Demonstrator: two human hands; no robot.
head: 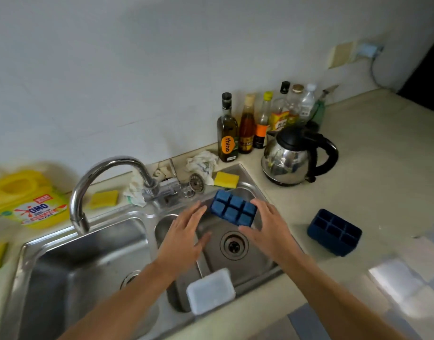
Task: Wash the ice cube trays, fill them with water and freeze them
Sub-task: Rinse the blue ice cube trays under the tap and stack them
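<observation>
Washing step. Your right hand [267, 224] grips the inverted ice cube tray [233, 209] over the sink [258, 262]; your left hand [186, 231] is spread open beside it. Next: bring the tray under the faucet [108, 166].

- Right hand [267, 224] grips a blue ice cube tray [231, 209], upside down, above the right sink basin [257, 261].
- Left hand [186, 231], fingers straight, is just beside it.
- Second tray [333, 231] sits upright on the counter [358, 187].
</observation>
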